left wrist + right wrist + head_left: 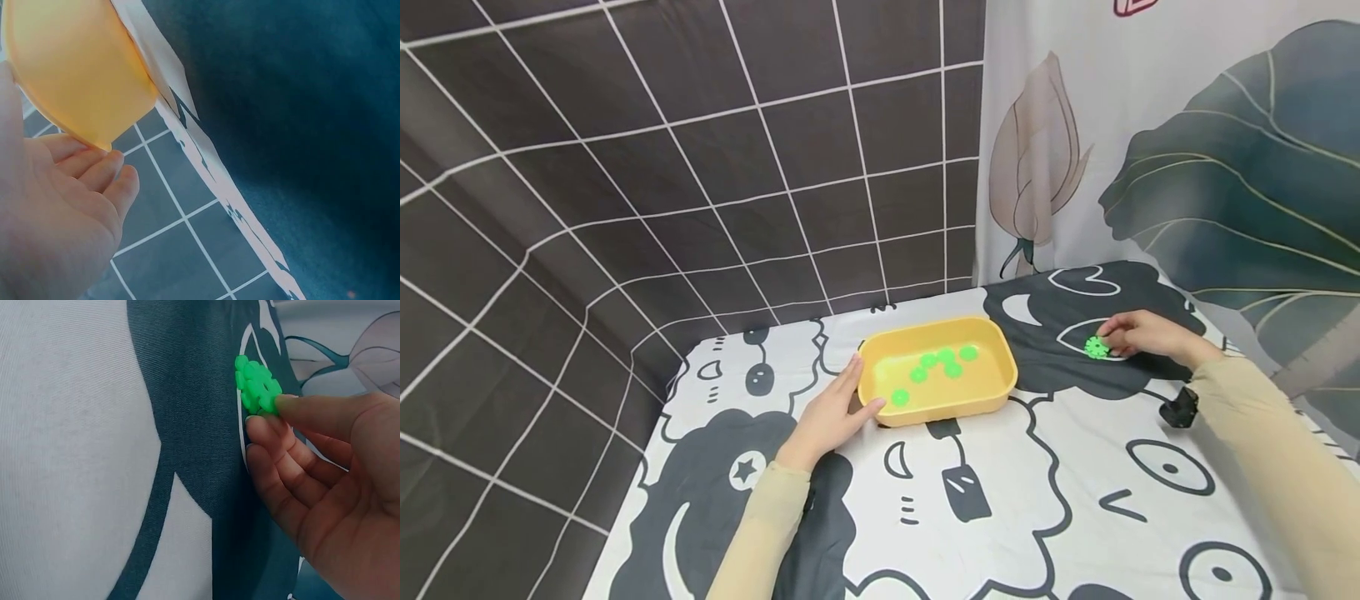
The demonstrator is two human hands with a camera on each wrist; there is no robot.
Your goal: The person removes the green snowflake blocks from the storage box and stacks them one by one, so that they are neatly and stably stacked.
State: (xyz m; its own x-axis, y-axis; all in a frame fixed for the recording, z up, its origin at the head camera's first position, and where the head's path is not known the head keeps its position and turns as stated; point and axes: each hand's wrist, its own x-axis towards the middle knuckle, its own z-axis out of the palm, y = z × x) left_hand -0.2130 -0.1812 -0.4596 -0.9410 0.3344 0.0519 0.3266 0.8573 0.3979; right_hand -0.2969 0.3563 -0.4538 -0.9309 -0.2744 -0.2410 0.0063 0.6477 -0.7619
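A shallow yellow tray stands on the patterned cloth, with several flat green pieces lying inside. My left hand holds the tray's near left corner, thumb toward the front and fingers along the left side. In the left wrist view, fingertips touch the tray's outer edge. Off to the right of the tray, my right hand pinches a bright green plastic snowflake disc between thumb and fingers, low over a dark patch of the cloth. Whether that is one disc or a few together, I cannot tell.
The black-and-white cartoon cloth covers the surface. A dark wall covering with a white grid rises behind and to the left. At the back right hangs a curtain printed with a bud and large leaves.
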